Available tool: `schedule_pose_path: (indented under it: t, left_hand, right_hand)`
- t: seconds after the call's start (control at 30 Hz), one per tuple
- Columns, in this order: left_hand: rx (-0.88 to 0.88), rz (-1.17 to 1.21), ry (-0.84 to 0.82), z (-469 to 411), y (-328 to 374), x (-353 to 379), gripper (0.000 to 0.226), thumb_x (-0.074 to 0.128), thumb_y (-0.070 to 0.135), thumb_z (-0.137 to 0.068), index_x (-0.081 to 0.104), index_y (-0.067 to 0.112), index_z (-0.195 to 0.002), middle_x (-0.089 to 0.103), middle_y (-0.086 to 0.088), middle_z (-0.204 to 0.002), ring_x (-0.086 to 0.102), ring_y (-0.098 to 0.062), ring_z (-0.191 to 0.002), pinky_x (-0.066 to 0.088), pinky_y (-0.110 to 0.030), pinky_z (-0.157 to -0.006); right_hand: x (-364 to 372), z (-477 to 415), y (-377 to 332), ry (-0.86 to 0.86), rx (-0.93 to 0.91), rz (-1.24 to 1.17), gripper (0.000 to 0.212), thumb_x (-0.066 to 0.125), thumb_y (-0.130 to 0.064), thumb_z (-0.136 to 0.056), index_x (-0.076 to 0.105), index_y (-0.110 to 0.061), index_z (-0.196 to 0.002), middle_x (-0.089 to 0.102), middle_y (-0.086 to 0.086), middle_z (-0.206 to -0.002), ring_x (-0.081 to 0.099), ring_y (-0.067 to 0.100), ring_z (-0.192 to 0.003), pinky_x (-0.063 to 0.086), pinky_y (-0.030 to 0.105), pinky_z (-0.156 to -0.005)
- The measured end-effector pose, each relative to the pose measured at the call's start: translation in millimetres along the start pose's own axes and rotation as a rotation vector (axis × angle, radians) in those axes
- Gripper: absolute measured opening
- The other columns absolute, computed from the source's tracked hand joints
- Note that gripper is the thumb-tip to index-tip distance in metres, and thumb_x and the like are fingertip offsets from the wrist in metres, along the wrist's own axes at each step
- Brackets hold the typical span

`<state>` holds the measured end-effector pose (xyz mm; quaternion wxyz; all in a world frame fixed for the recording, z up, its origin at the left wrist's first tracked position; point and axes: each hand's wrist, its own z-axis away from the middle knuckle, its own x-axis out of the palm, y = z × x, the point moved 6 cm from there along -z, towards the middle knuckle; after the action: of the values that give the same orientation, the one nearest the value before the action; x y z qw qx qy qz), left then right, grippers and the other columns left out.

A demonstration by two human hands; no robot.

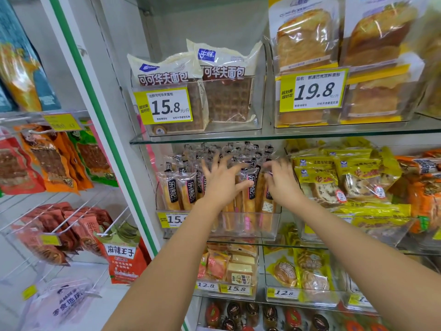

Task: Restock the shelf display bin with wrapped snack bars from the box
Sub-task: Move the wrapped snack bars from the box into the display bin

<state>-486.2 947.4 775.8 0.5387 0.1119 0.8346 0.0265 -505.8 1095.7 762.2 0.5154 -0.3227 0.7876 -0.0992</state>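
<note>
Fingers [216,163] of your left hand [222,185] are spread wide and straight, pressed against the tops of the upright snack bars [170,192], with the thumb lying across the dark label of one bar. It grips nothing. Your right hand [284,182], just beside it, has its fingers curled in on the wrapper top of the end bar [267,206] at the right side of the row.

Both hands work inside one clear display bin [274,223] at mid-frame, standing on a glass shelf [238,240]. Two bars show their labels plainly to the left of your left hand; the rows behind are packed too tightly to count. A yellow price tag [170,219] on the bin front is partly hidden by your left forearm.

On the shelf above, upper middle of the frame, two waffle bread packs [226,96] stand in another clear bin.
</note>
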Motion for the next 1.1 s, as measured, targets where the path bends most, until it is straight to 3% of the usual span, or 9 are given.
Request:
schedule_pose_path:
  t: [0.17,0.3,0.4,0.57,0.67,0.77,0.87,1.0,1.1]
  left_hand:
    - [0.035,0.119,-0.159,-9,-1,2,0.038,0.055,0.051,-0.086,0.053,0.047,-0.124,0.018,0.005,-0.156,-0.005,-0.026,-0.146,-0.014,-0.061,-0.11]
    - [0.051,0.153,-0.228,-12,-3,5,0.036,0.055,0.045,-0.089,0.053,0.046,-0.125,0.014,0.007,-0.157,-0.009,-0.025,-0.146,-0.017,-0.059,-0.11]
    - [0.049,0.157,-0.275,-14,-6,5,0.036,0.054,0.043,-0.09,0.052,0.046,-0.126,0.012,0.009,-0.158,-0.011,-0.024,-0.146,-0.016,-0.059,-0.11]
    - [0.043,0.123,-0.305,-11,-2,2,0.038,0.051,0.043,-0.092,0.047,0.048,-0.129,0.01,0.007,-0.158,-0.012,-0.027,-0.145,-0.015,-0.06,-0.11]
    - [0.034,0.095,-0.289,-8,1,0,0.039,0.049,0.04,-0.094,0.045,0.047,-0.132,0.009,0.003,-0.159,-0.012,-0.028,-0.145,-0.014,-0.062,-0.11]
    - [0.022,0.101,-0.242,-4,0,-3,0.041,0.051,0.036,-0.094,0.044,0.046,-0.133,0.007,0.0,-0.159,-0.013,-0.028,-0.145,-0.017,-0.061,-0.109]
    - [0.001,0.142,-0.213,2,-3,-8,0.047,0.053,0.032,-0.093,0.04,0.043,-0.137,0.004,-0.002,-0.159,-0.014,-0.028,-0.145,-0.019,-0.058,-0.107]
    - [-0.06,0.173,-0.149,16,-7,-20,0.057,0.059,0.027,-0.09,0.035,0.036,-0.141,0.007,-0.005,-0.159,-0.01,-0.027,-0.146,-0.013,-0.056,-0.112]
    - [-0.214,0.245,0.037,35,-23,-32,0.067,0.063,0.024,-0.086,0.03,0.03,-0.144,0.01,-0.01,-0.158,-0.005,-0.027,-0.146,-0.008,-0.054,-0.116]
  right_hand:
    - [0,-6,12,-0.073,-0.05,-0.199,0.025,0.043,-0.003,-0.096,0.065,-0.014,-0.101,0.053,0.006,-0.119,0.038,0.021,-0.12,0.026,0.029,-0.097]
    - [1,-10,9,-0.128,-0.061,-0.371,0.021,0.047,-0.001,-0.094,0.054,-0.021,-0.091,0.056,-0.004,-0.095,0.052,0.012,-0.092,0.04,0.03,-0.085]
    - [0,-12,7,-0.205,-0.048,-0.448,0.029,0.048,0.002,-0.093,0.047,-0.026,-0.085,0.051,-0.008,-0.085,0.05,0.009,-0.08,0.04,0.027,-0.078]
    - [-7,-8,1,-0.296,-0.029,-0.499,0.019,0.046,0.005,-0.093,0.05,-0.012,-0.1,0.057,-0.002,-0.089,0.054,0.013,-0.089,0.044,0.012,-0.078]
    - [-8,-5,-4,-0.294,-0.041,-0.426,0.027,0.047,0.005,-0.092,0.052,-0.012,-0.111,0.057,-0.003,-0.103,0.052,0.011,-0.103,0.043,0.026,-0.093]
    - [-16,-2,-3,-0.263,-0.032,-0.34,0.039,0.049,0.008,-0.09,0.054,-0.014,-0.121,0.053,-0.005,-0.123,0.045,0.005,-0.116,0.038,0.023,-0.099]
    - [-23,2,-2,-0.257,-0.035,-0.282,0.042,0.054,0.008,-0.088,0.055,-0.016,-0.122,0.051,-0.001,-0.136,0.043,0.012,-0.128,0.034,0.025,-0.104]
    - [-30,11,-6,-0.237,-0.031,-0.162,0.042,0.064,-0.007,-0.086,0.053,-0.019,-0.125,0.048,0.002,-0.138,0.041,0.019,-0.132,0.032,0.033,-0.111]
    - [-39,24,-7,-0.039,-0.059,-0.008,0.034,0.066,-0.02,-0.086,0.054,-0.017,-0.118,0.048,0.007,-0.127,0.04,0.021,-0.124,0.033,0.036,-0.106]
